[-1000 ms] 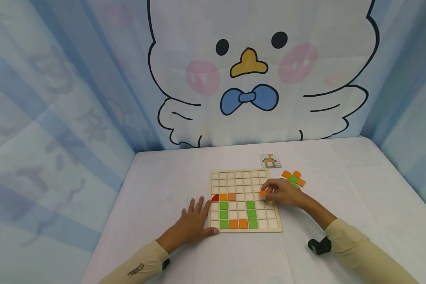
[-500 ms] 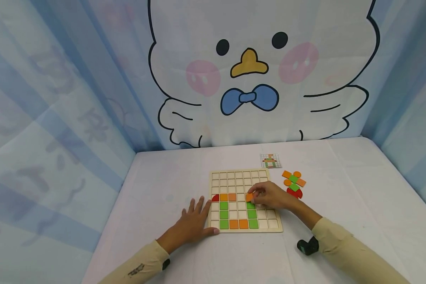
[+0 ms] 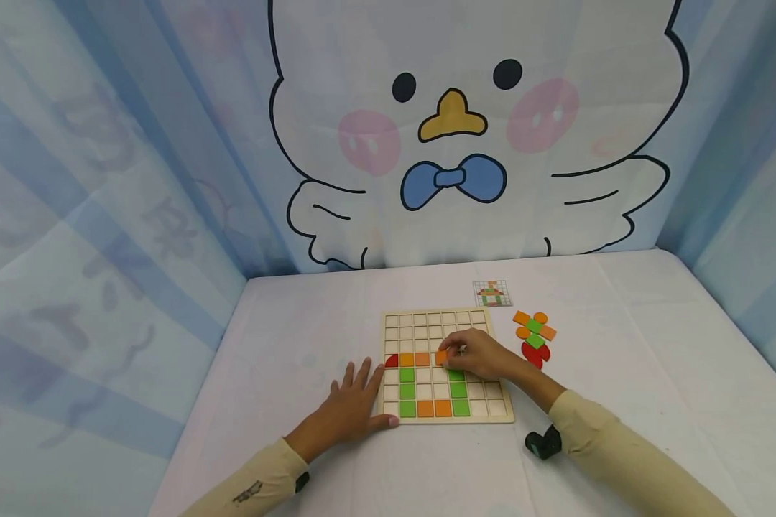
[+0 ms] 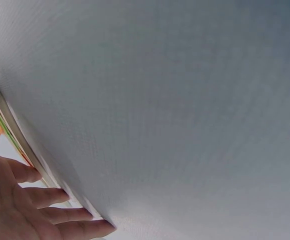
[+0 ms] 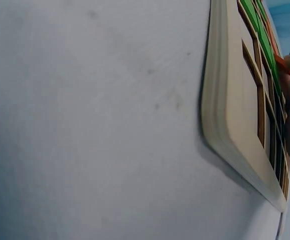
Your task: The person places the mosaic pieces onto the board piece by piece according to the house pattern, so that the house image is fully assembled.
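A wooden grid board [image 3: 429, 322] lies flat on the white cloth. Along its left edge my left hand [image 3: 345, 409] rests with fingers spread, the thumb on the lower left corner; the left wrist view shows that palm [image 4: 10, 205] and the fingertips at the board's side. Between thumb and fingers my right hand [image 3: 481, 355] pinches an orange square tile [image 3: 440, 357] over the fourth row from the bottom. In that row sit a red quarter-round tile [image 3: 392, 360] and two orange tiles [image 3: 422, 359]. Green tiles [image 3: 407, 391] form two columns below, with two orange squares [image 3: 434, 408] between their feet.
Right of the board lie loose tiles: orange rectangles [image 3: 521, 317], orange discs [image 3: 540, 317], green squares [image 3: 535, 341] and red pieces [image 3: 535, 353]. A small pattern card [image 3: 492, 293] lies behind the board. A printed curtain [image 3: 453, 230] hangs at the back.
My right hand has moved left across the board with the orange tile, from the right edge to beside the row's orange tiles. The left hand stays put.
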`<act>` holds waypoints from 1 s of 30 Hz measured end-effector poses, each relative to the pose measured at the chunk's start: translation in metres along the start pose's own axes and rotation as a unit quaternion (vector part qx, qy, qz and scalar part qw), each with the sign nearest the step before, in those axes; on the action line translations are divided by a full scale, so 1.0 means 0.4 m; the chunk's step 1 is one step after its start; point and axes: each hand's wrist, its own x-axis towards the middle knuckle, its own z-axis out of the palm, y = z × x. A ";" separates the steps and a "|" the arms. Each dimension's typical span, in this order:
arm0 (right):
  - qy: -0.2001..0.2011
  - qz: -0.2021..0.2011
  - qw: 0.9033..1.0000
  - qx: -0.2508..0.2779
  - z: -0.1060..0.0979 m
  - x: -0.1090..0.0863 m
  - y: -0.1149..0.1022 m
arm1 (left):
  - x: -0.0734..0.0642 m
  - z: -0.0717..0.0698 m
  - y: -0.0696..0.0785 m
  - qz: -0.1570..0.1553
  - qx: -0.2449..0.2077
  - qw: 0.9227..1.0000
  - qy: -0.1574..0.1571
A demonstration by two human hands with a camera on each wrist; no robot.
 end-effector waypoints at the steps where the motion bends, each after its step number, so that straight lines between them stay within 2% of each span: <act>1: 0.001 0.000 1.000 -0.007 0.002 0.002 -0.003 | 0.000 0.000 0.000 0.000 0.000 1.000 0.001; 13: 0.009 0.044 0.997 -0.063 0.014 0.022 -0.017 | 0.000 0.001 -0.004 0.000 0.002 1.000 -0.001; 26: 0.006 0.066 0.994 -0.086 0.008 0.015 -0.026 | -0.004 -0.006 0.004 -0.002 0.004 1.000 -0.003; 30: 0.019 0.064 0.994 -0.088 -0.005 0.006 -0.024 | -0.005 -0.006 0.004 0.002 0.001 1.000 0.001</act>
